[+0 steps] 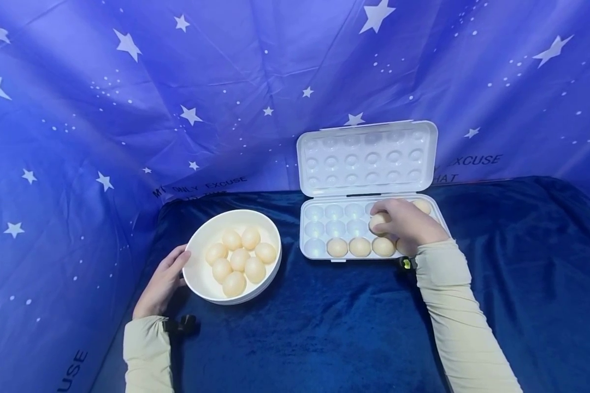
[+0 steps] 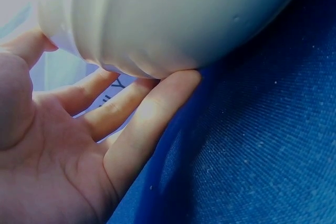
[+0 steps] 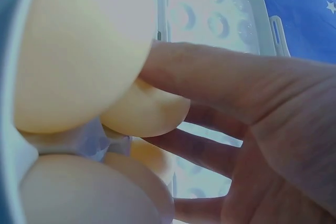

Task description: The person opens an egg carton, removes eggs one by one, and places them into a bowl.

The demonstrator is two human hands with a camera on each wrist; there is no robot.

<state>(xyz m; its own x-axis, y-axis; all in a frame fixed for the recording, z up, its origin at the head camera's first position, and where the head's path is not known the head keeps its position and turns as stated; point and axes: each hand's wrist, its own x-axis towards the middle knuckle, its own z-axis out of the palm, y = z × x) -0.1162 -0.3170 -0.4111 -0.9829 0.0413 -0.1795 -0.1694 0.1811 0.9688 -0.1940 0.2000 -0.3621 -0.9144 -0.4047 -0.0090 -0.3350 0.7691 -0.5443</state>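
My left hand (image 1: 162, 284) grips the left side of a white bowl (image 1: 194, 275), thumb over its rim. In the left wrist view the other fingers (image 2: 149, 116) touch the outside of the bowl (image 2: 157, 19). Several pale eggs (image 1: 239, 260) lie in the bowl. My right hand (image 1: 410, 221) pinches an egg (image 1: 377, 225) at the middle row of an open white egg carton (image 1: 316, 248); whether it rests in its cell, I cannot tell. Eggs (image 1: 360, 247) sit along the near row, and one egg (image 1: 422, 206) is in the far right corner. The hand hides part of the carton's right side.
The carton's dimpled lid (image 1: 369, 158) stands raised at the back, near a blue star-patterned curtain (image 1: 255, 71). Dark blue cloth (image 1: 300, 333) covers the table. A black wrist device (image 1: 187, 326) shows beside the left sleeve.
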